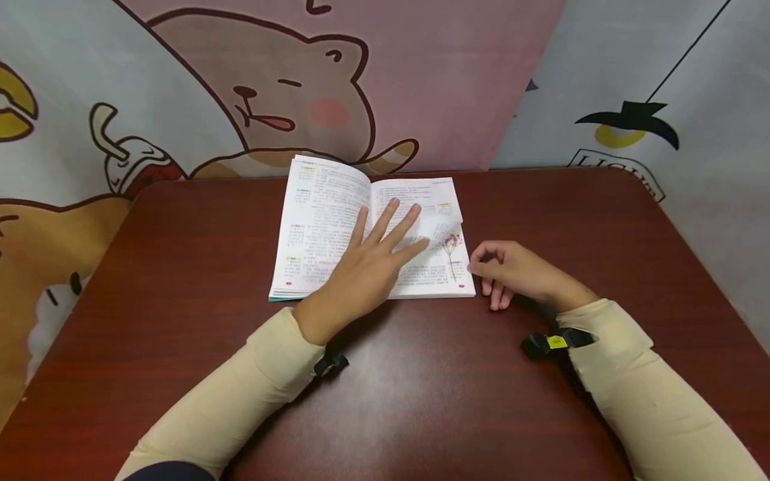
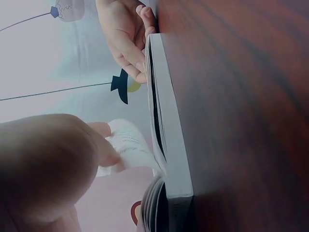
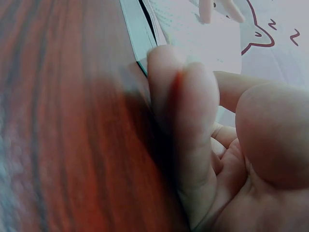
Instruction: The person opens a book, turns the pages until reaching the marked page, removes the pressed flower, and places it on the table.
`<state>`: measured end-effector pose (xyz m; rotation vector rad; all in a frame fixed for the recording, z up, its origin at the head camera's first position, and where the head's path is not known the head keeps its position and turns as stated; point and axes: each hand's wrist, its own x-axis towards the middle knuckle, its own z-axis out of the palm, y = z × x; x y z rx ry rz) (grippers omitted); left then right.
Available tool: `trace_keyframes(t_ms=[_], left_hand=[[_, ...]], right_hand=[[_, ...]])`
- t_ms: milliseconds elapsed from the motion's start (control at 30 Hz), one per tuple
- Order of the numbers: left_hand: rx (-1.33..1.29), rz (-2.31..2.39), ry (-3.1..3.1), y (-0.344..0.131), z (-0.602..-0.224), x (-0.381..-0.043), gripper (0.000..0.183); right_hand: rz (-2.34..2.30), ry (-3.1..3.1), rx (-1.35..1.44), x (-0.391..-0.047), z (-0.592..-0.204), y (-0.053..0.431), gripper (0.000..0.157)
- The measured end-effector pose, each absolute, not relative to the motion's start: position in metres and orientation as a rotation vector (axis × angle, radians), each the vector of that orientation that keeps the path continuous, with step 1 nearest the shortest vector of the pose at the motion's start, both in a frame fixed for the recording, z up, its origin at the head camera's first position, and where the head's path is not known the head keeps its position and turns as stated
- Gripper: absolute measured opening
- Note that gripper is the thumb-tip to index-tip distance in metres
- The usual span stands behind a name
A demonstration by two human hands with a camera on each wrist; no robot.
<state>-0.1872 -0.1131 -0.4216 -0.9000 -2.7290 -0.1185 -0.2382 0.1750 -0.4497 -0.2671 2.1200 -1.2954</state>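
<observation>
An open book (image 1: 325,227) with printed pages lies on the table. My left hand (image 1: 369,270) is spread palm down over it, fingers straight, reaching across the middle fold. Beside its rightmost digit a thin page (image 2: 130,147) curls up, with fingertips against it in the left wrist view. On the right-hand page lies a dried flower sprig (image 1: 451,248) with a pinkish head and thin stem, partly beside the raised page. My right hand (image 1: 511,270) is at the book's right edge, thumb and forefinger tips together, other fingers bent; I cannot tell whether a page edge is between them.
The reddish-brown wooden table (image 1: 409,387) surrounds the book. Behind it hangs a cloth (image 1: 457,87) printed with cartoon animals, meeting the table's far edge. A dark wrist strap (image 1: 556,342) with a yellow patch sits on the right wrist.
</observation>
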Motion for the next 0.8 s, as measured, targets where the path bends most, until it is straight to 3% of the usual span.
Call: trace_keyframes(t_ms=[800], left_hand=[[-0.909,0.005,-2.779,-0.1148,-0.4192,-0.1856,0.049]], right_hand=[[-1.279,2.121,-0.284,-0.239,-0.4456,0.1753,0.032]])
